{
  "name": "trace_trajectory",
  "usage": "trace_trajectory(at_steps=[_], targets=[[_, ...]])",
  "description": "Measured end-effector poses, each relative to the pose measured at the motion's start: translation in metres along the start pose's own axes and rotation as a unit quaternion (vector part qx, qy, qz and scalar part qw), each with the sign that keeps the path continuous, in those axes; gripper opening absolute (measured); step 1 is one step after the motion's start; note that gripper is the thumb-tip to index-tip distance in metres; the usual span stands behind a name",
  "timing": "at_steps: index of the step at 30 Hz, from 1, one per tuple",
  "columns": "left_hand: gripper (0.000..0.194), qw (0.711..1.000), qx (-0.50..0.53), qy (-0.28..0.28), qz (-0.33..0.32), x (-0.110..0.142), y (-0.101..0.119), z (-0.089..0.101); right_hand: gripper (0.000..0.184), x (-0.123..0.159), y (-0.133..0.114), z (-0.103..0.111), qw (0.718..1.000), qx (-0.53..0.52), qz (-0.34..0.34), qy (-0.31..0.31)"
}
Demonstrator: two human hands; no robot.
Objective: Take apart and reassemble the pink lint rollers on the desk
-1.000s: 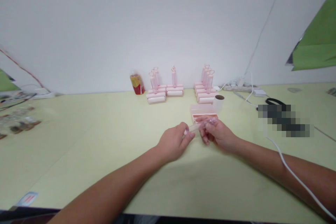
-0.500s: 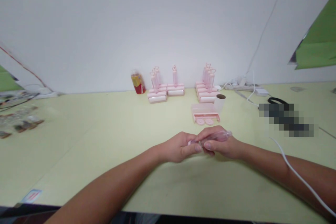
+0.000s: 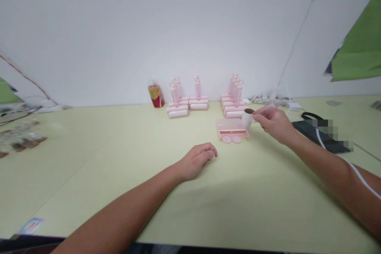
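Observation:
My right hand [image 3: 275, 123] is closed around a translucent pink handle [image 3: 271, 107], which is partly hidden and blurred. Its fingertips reach the upright white paper roll [image 3: 247, 120] with a brown core; whether they touch it I cannot tell. Just left of the roll lies an opened pink case [image 3: 233, 133], two pink round discs [image 3: 231, 139] along its front. My left hand [image 3: 196, 160] rests closed on the table, a small whitish bit showing at its fingertips.
Several pink lint rollers [image 3: 235, 105] with upright handles stand along the wall, near a red-and-yellow bottle [image 3: 156, 95]. Behind my right arm are a dark pouch-like thing [image 3: 309, 135] and a power strip [image 3: 262, 100]. A white cable [image 3: 339, 156] crosses that arm.
My hands have parted. The right one has moved away and to the right with the pink handle, up to the paper roll. My left hand has stayed near its place, slightly left.

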State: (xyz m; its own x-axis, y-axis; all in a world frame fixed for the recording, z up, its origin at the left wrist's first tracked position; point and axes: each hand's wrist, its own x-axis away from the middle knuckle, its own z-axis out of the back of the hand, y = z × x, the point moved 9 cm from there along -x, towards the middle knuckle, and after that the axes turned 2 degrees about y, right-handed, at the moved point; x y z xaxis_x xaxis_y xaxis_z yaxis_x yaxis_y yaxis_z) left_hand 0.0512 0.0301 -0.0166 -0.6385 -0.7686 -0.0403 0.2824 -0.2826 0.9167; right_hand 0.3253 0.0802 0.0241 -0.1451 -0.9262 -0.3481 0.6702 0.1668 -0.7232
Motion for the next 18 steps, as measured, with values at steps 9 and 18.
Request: trace_trajectory(at_steps=[9,18], targets=[[0.041,0.999,-0.045,-0.004,-0.011,0.0,0.002,-0.003,0.029,0.0,0.048,-0.034,0.967,0.221,-0.039,-0.118],[0.035,1.0,0.027,-0.001,-0.014,-0.005,-0.009,-0.007,0.033,-0.004,0.057,-0.035,0.973,0.215,-0.021,-0.08]])
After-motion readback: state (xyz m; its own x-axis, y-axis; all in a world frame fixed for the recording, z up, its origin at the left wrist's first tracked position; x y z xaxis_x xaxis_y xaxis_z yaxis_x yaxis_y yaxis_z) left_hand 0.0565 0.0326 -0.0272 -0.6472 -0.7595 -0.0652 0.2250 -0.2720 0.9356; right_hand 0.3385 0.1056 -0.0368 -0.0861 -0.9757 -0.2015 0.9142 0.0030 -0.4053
